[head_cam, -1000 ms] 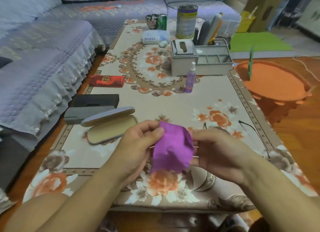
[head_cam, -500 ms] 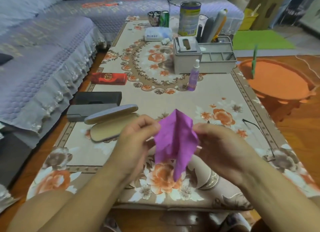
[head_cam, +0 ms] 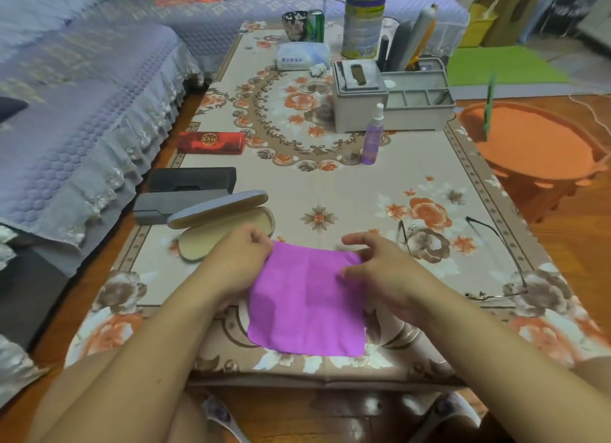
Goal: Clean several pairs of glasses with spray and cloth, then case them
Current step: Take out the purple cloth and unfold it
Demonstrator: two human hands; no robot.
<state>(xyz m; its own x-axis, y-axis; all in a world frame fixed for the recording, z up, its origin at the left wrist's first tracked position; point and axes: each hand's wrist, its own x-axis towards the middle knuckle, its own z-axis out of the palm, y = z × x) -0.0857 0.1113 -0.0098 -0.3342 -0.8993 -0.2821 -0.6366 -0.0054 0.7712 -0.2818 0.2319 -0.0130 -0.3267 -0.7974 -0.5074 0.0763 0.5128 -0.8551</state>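
Floral-clothed table (head_cam: pixel 330 185) beside a quilted sofa (head_cam: pixel 82 95). Left hand (head_cam: pixel 239 261) and right hand (head_cam: pixel 386 270), palms down with fingers curled, each pinch an upper corner of one square purple cloth (head_cam: pixel 307 304), spread flat, smooth and matte, at the table's near edge. Cases, four: one oval, open (head_cam: pixel 221 226), left of the cloth; two dark rectangular; one red. Glasses (head_cam: pixel 496 261), one thin wire pair seen, right of the cloth. Spray bottle (head_cam: pixel 373 135), one, beyond the cloth.
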